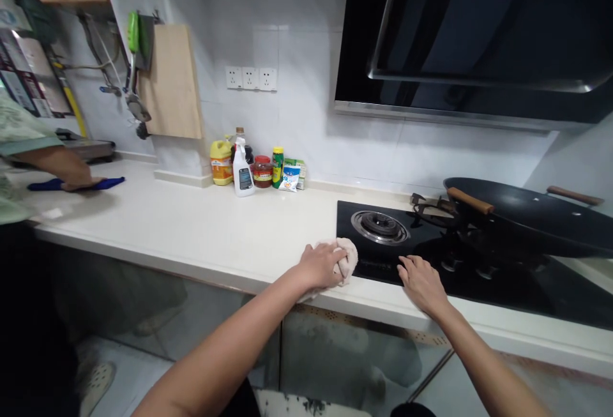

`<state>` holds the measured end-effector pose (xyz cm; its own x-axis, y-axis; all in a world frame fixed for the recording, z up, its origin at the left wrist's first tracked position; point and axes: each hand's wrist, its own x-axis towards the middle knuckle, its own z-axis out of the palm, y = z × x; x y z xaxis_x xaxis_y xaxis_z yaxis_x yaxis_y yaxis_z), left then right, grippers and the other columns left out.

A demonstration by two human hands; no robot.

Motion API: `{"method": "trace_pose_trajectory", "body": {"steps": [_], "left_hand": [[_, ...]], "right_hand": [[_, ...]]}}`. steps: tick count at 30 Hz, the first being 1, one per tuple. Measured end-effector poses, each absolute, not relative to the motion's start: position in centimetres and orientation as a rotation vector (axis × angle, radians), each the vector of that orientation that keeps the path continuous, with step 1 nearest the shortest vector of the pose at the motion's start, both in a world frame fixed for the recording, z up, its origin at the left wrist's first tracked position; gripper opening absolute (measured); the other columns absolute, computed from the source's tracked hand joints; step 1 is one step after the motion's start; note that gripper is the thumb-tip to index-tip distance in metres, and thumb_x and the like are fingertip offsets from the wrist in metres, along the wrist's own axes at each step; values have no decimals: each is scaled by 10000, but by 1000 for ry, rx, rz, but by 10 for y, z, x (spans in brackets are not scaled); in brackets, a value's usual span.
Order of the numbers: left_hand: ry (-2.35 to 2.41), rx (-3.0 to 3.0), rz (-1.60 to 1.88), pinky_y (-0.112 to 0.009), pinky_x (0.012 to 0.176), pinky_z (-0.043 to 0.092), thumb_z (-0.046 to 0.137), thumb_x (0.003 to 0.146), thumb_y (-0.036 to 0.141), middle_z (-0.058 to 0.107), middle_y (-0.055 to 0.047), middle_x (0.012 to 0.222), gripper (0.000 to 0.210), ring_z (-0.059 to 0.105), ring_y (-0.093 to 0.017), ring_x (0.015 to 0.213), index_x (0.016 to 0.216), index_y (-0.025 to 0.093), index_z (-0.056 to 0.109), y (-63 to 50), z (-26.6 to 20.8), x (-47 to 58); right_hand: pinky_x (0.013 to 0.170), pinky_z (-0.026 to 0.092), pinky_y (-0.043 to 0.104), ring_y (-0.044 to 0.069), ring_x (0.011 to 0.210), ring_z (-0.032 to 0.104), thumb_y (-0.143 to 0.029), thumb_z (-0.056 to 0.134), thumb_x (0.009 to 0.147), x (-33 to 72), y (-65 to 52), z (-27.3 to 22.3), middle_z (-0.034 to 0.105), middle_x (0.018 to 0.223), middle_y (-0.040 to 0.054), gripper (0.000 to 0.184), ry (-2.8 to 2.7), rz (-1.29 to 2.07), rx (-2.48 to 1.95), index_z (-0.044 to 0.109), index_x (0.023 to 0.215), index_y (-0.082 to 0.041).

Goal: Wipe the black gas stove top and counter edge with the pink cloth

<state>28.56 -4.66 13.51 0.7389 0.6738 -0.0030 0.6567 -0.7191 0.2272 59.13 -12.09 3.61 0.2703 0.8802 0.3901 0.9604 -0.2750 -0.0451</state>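
Note:
My left hand [322, 266] is closed around a bunched pale pink cloth [352, 255]. The cloth lies on the white countertop [268, 238] against the left edge of the black glass gas stove [376, 264], and part of it drapes at the counter's front edge. To the right, my right hand [423, 281] rests palm down on the front of the stove with its fingers stretched out, holding nothing. Behind the two hands is the left burner [380, 227], with no pot on it.
A large black wok [531, 219] with wooden handles covers the stove's right side. Bottles, including a white spray bottle [243, 171], and jars line the wall. A range hood [460, 40] overhangs. At far left, another person's hand [79, 177] presses a blue cloth [112, 182].

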Motion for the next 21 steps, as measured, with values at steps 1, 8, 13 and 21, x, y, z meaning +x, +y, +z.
{"method": "trace_pose_trajectory", "body": {"steps": [1,8,13,21], "left_hand": [[1074,2716,82,-634,1172,246,663,779,485,370,-80,1645,752,347,-374,1481,1490,336,466,-38,138,289],[1224,2631,49,-619,1120,320,694,710,585,684,-156,1329,693,608,-420,1223,1317,252,653,25,153,306],[1187,2700,247,-568,1214,210,633,790,483,293,-214,1651,760,224,-396,1532,1464,156,500,34,129,301],[948,2624,621,-537,1184,320,588,852,423,468,-129,1483,563,405,-339,1397,1388,261,530,35,94,292]], "right_hand": [[1049,400,460,317,1255,520,-381,284,1031,591,-121,36,563,1386,161,516,-1700,-423,-2273,601,1370,-157],[1023,418,470,323,1234,537,-356,291,1025,586,-123,37,580,1362,171,504,-1716,-469,-2269,611,1360,-156],[985,448,459,303,1177,580,-463,361,1006,604,-128,45,619,1304,132,484,-1888,-437,-2145,637,1344,-253],[1052,460,450,270,1278,559,-562,445,993,630,-137,37,601,1383,78,521,-2002,-434,-1943,576,1427,-303]]}}
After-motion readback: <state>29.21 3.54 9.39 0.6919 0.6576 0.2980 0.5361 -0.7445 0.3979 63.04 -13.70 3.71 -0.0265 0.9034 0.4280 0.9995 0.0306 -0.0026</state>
